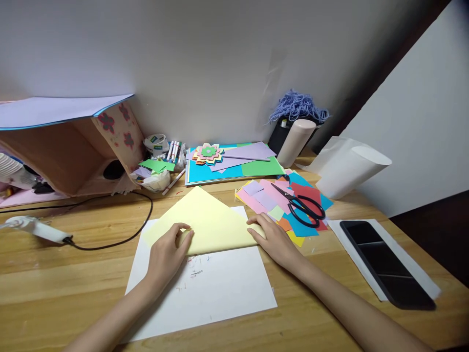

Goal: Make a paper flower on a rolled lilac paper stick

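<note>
A pale yellow sheet of paper (212, 220) lies over a white sheet (223, 288), one corner pointing away from me. Its near edge is folded or rolled over into a thick, rounded edge. My left hand (168, 252) is closed on the left end of that edge, thumb and fingers curled around it. At the right end, my right hand (273, 239) pinches the same edge with bent fingers. Small coloured marks show on the white sheet below. The underside of the yellow paper is hidden.
Black-handled scissors (300, 203) rest on coloured paper scraps (262, 195) beyond my right hand. A phone (388, 264) lies at the right. A corded white glue gun (44, 230) is at the left. Behind are stacked coloured sheets (216, 173), a layered paper flower (208, 153) and a decorated box (120, 132).
</note>
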Demonstrator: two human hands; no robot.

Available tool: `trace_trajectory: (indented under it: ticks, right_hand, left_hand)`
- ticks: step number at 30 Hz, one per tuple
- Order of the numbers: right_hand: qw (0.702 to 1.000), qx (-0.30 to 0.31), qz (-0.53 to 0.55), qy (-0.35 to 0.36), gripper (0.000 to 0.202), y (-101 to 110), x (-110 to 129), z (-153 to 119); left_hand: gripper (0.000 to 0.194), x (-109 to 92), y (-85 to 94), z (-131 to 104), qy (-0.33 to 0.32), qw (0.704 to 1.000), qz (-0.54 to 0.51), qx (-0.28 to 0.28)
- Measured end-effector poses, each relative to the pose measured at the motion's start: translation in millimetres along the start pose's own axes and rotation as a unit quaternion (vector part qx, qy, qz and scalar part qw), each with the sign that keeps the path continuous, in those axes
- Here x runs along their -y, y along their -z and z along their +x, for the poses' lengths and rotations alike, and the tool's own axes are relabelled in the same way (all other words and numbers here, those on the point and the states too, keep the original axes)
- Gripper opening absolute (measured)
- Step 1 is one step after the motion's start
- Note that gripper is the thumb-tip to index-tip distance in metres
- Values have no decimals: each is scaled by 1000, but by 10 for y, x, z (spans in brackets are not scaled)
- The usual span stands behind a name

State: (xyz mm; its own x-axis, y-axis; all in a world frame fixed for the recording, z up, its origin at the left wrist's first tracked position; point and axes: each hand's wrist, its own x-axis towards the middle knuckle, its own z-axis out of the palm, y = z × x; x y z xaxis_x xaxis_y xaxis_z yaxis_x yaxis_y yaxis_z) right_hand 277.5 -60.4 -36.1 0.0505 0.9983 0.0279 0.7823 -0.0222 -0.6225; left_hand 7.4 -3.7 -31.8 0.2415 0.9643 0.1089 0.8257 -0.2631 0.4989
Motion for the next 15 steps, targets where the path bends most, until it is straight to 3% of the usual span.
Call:
trace_trajectory:
  ticks: [15]
  right_hand:
    - [1000,-8,-18,-4,13,-3,34,-2]
  left_hand:
    - [23,-14,4,10,-10,999,46,-10]
